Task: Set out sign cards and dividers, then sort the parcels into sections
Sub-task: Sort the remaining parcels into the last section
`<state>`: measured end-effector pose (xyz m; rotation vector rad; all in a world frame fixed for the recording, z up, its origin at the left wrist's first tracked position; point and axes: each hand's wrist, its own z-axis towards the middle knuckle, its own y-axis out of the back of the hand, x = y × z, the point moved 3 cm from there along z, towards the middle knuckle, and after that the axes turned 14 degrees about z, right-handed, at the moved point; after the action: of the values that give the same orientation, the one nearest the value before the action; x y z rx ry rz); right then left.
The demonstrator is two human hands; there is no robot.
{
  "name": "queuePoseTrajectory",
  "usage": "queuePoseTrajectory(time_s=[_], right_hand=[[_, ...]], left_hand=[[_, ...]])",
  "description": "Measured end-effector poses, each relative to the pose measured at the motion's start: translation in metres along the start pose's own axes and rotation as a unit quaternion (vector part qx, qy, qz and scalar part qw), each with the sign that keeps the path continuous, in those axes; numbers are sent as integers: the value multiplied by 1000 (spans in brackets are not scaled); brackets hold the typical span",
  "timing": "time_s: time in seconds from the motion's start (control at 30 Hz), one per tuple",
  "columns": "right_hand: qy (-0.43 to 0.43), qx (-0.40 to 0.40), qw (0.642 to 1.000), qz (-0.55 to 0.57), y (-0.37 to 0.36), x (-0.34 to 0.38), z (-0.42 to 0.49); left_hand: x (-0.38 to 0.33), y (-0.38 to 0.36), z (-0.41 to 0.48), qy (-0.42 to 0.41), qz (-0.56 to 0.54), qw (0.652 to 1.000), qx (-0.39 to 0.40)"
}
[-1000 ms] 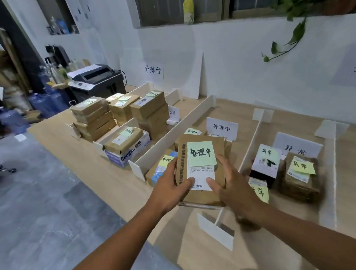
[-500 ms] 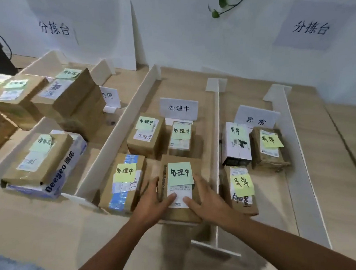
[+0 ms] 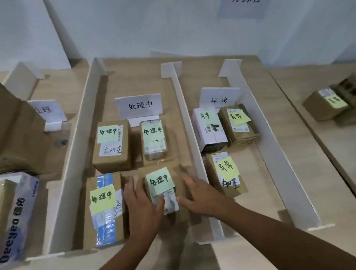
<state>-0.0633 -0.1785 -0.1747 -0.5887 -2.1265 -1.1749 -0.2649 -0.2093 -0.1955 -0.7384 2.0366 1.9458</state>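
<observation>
A brown parcel (image 3: 177,213) with a green note sits in the middle section, in front of the sign card 处理中 (image 3: 139,105). My left hand (image 3: 142,204) grips its left side with the thumb on top. My right hand (image 3: 199,197) holds its right side, next to the white divider (image 3: 190,138). Three more noted parcels lie in this section: one beside my left hand (image 3: 104,209), two behind (image 3: 111,146) (image 3: 153,139). The right section, under the sign card 异常 (image 3: 219,99), holds three parcels (image 3: 208,129) (image 3: 237,123) (image 3: 226,173).
A tall divider (image 3: 75,161) bounds the middle section on the left; another divider (image 3: 270,148) closes the right section. Stacked brown boxes (image 3: 12,131) and a Deeyeo box (image 3: 14,222) fill the left. Two parcels (image 3: 334,102) lie on the table at far right.
Both hands carried the green-noted parcel forward and down into the middle section, where it now sits on the table. The view swung right and tilted down.
</observation>
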Motion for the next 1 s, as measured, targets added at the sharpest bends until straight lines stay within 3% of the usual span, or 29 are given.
queuePoseTrajectory(time_s=[0.07, 0.27, 0.4, 0.57, 0.77, 1.0], right_hand=[[27, -77, 997, 9, 37, 0, -26], [43, -298, 953, -20, 179, -65, -166], [7, -408, 913, -32, 270, -148, -301], [-39, -508, 860, -34, 354, -252, -454], [-58, -539, 840, -5, 426, -358, -547], [-49, -536, 842, 36, 520, -490, -539]], left_hand=[[-42, 14, 3, -78, -22, 996, -31], [-248, -7, -12, -297, -28, 954, 11], [-409, -48, -75, -368, -48, 926, 61], [-567, -105, -179, -475, -51, 877, 45], [-690, -175, -255, -481, -70, 870, 88], [-803, -296, -237, -435, -79, 889, 120]])
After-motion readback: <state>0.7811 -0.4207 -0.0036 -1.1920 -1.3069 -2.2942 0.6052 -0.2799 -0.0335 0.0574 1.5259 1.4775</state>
